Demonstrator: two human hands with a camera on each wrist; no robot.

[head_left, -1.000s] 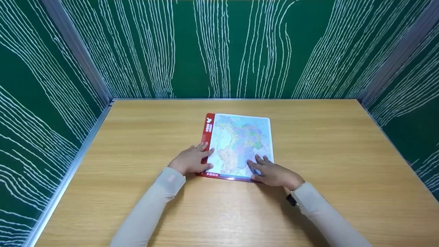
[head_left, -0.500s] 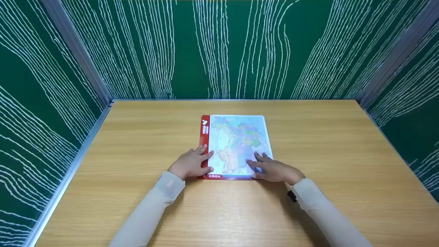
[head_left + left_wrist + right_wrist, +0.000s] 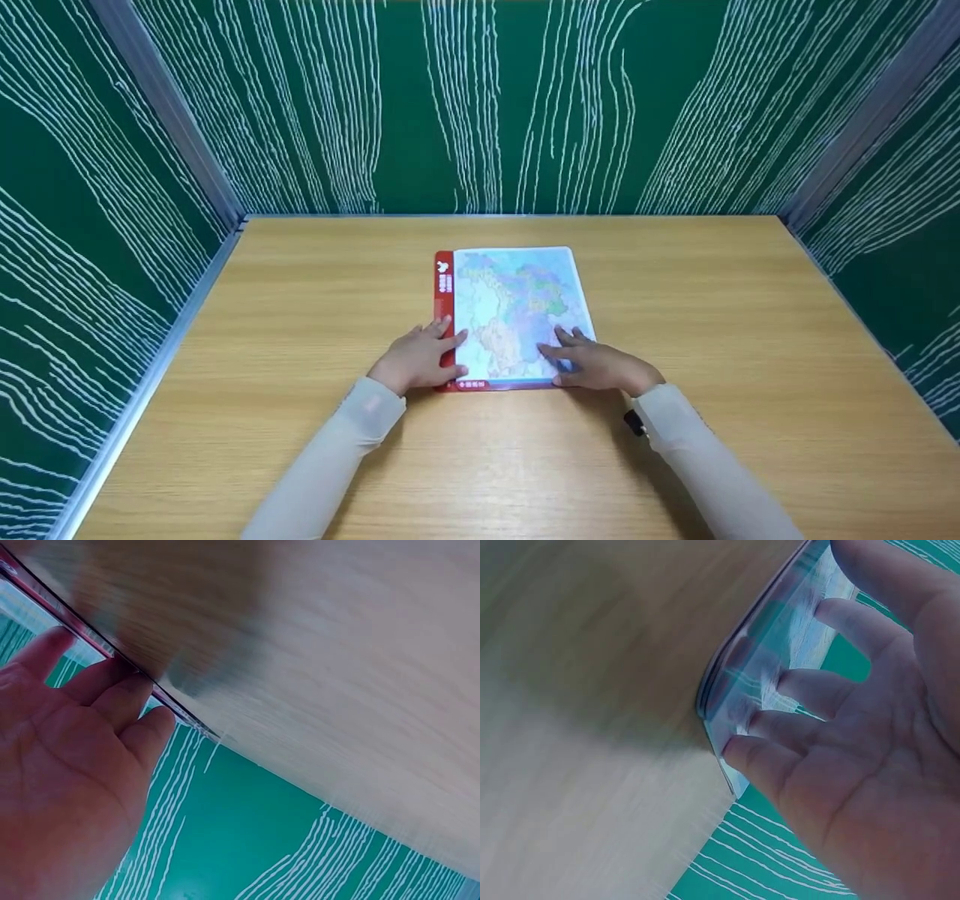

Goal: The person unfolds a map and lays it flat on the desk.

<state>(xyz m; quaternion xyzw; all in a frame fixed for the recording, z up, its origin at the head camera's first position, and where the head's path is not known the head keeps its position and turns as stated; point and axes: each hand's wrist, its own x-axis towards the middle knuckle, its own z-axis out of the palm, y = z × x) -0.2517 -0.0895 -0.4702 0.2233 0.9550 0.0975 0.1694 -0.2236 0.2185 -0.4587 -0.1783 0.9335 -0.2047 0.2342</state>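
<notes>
A flat map board (image 3: 499,311) with a glossy face lies on the wooden table, printed in pale colours. A red strip runs down its left edge, and a white emblem shows near the strip's top. My left hand (image 3: 420,356) rests on the lower left corner, fingers spread over the red strip and the map. On the lower right corner rests my right hand (image 3: 604,367), its fingers spread too. The right wrist view shows the fingertips (image 3: 742,750) on the shiny surface, close to the rounded corner. Neither hand curls round the board.
The wooden table (image 3: 750,315) spreads around the board on all sides. Green panels (image 3: 412,112) with wavy white lines stand at the back and both sides, joined by grey metal posts (image 3: 169,105). A small black object (image 3: 634,422) sits at the right cuff.
The map board has turned slightly counterclockwise and its far edge has shifted left, so it lies straighter before me. Both hands stay on its near corners and have barely moved.
</notes>
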